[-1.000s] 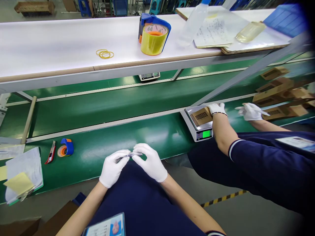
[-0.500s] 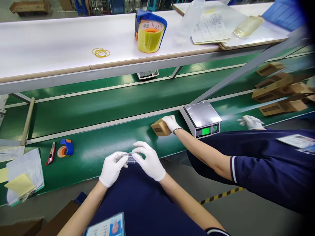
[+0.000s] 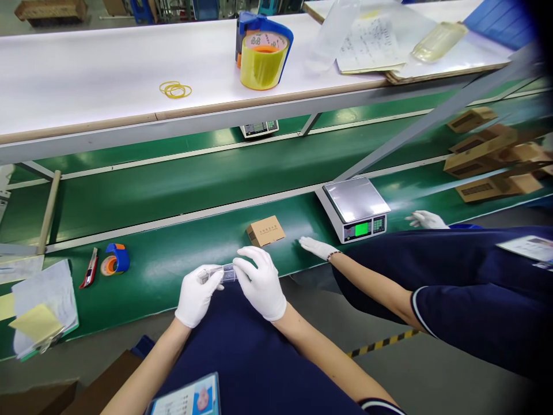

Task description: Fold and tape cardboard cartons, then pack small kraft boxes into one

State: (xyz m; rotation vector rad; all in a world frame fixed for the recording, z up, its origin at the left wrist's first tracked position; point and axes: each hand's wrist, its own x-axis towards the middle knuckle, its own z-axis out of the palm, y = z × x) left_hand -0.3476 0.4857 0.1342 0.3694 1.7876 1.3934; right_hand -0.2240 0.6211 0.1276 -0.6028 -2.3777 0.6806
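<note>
**Clear plastic piece (image 3: 223,273): two-handed hold**

**Grip.** Both gloved hands are closed on the piece. The left hand (image 3: 194,297) pinches its left end, and the right hand (image 3: 260,285) wraps its right end. The piece lies between them, just over the near edge of the green belt (image 3: 151,265).

**Handling (judged).** The piece appears light and fairly stiff. Its smooth surface may slip against cotton gloves, and thin walls could crack under hard squeezing. Take hold at the ends with the fingertips. Whether anything is inside cannot be told.

**Surroundings.** A closed-looking small carton (image 3: 265,230) lies on the belt beyond the right hand. Its contents are not visible. A co-worker's nearer hand (image 3: 317,248) rests close to it, in front of a digital scale (image 3: 354,210). The co-worker's farther hand (image 3: 425,219) lies beyond the scale, and more cartons (image 3: 495,161) are grouped past it. Toward the belt's left end are a tape dispenser (image 3: 116,258), a utility knife (image 3: 88,269) and loose papers (image 3: 41,308).
</note>
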